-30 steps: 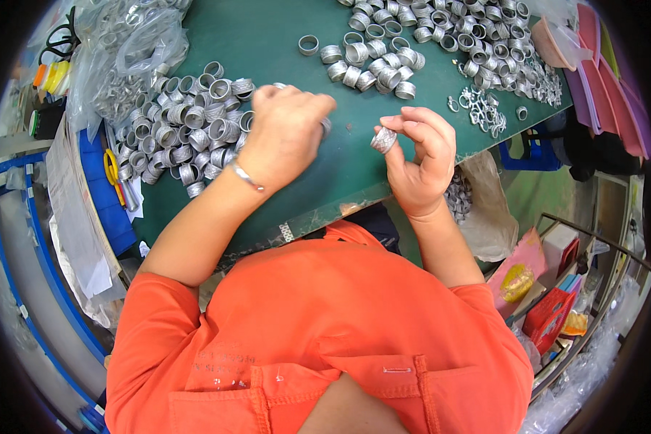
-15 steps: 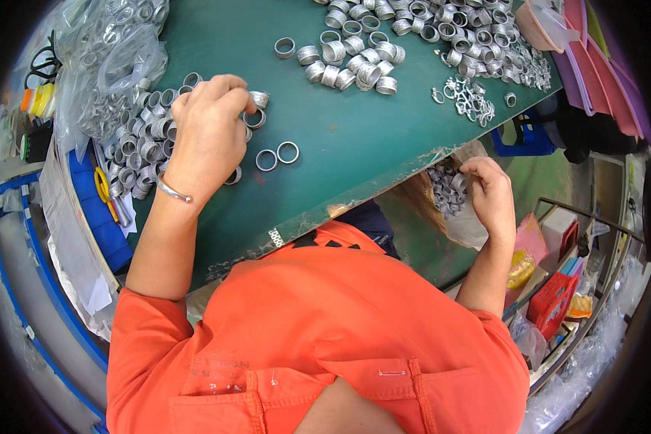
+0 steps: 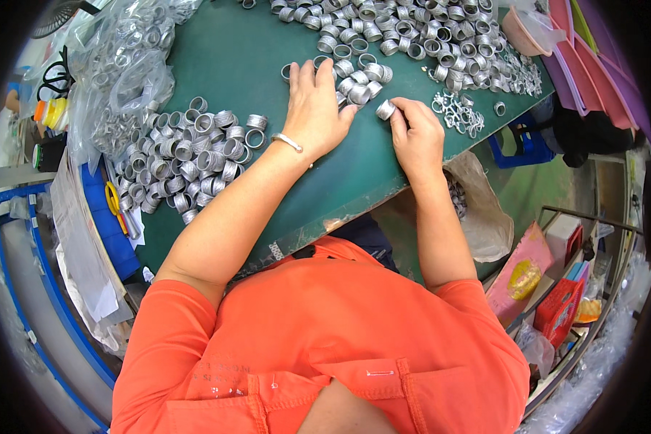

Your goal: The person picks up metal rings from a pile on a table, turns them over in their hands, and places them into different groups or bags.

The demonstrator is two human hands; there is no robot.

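Head view: sorting approx. mid-way, judged from one heap of metal rings at bench left and a bigger heap at top. Left hand lies flat, fingers spread, on a small cluster. Right hand: grip pinching one ring just above bench, near its front edge.

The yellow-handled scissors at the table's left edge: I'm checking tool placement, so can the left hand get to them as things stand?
Probably yes. The left hand rests on the green table; the scissors lie beyond the pile of silver rings, which is low enough to reach over.
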